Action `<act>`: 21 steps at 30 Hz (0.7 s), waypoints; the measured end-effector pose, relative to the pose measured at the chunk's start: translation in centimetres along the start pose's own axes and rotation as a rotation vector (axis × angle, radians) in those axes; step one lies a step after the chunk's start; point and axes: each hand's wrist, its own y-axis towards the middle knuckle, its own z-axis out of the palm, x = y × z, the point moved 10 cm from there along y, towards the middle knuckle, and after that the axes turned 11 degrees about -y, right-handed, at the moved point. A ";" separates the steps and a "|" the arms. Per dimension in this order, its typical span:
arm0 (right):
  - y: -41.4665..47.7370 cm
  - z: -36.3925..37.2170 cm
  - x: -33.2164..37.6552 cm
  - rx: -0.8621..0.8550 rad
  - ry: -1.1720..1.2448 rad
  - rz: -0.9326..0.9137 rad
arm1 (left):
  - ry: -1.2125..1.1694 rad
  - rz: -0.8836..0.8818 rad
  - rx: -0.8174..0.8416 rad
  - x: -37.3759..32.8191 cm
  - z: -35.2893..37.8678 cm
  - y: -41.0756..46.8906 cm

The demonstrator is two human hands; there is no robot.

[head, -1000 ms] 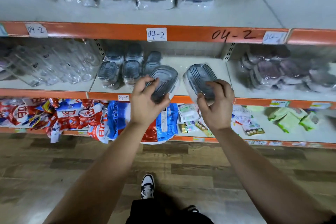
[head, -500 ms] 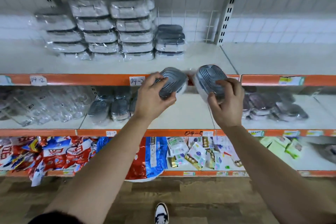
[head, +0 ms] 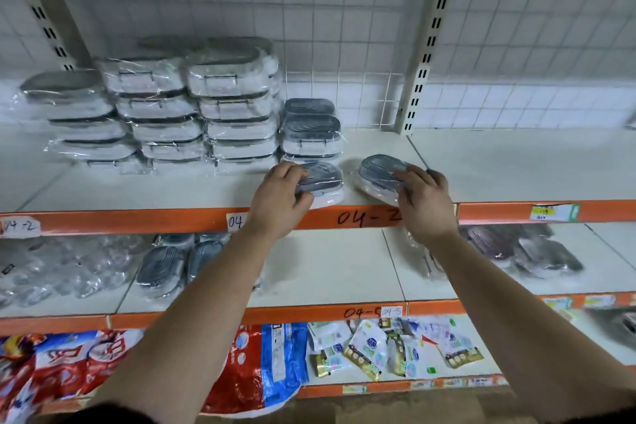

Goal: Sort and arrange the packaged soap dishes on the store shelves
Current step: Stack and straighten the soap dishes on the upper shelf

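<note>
— Getting far?
— Partly: seeing the top shelf [head: 499, 165] carrying wrapped stacks [head: 192, 107] at centre-left, leaving loose dishes [head: 172, 262] lying below.
— Holding anything?
— Curling the left hand [head: 278, 198] in a grip round one grey soap dish [head: 323, 179], the right hand [head: 425, 200] round a second soap dish [head: 378, 170], mid-frame, apparently placing both.
— Reading labels?
— Making out "04-2" [head: 368, 217], "04-5" [head: 361, 312].

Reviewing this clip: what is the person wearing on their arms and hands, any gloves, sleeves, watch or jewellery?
No gloves, rings or watch show on the left hand or the right hand. The left forearm and right forearm are uncovered. A dark sleeve edge shows at the frame's bottom left, on the left arm.
</note>
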 end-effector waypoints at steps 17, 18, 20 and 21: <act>3.7 2.3 -0.3 0.064 -0.041 0.164 | -0.060 0.046 -0.071 1.3 -0.1 1.8; 4.1 2.4 -0.3 0.078 -0.046 0.170 | -0.056 0.067 -0.082 1.1 -0.2 1.7; 4.7 2.9 0.0 0.107 -0.083 0.163 | -0.035 0.122 -0.122 0.6 -0.4 1.2; 5.0 3.2 0.1 0.119 -0.100 0.161 | -0.023 0.147 -0.143 0.4 -0.5 1.0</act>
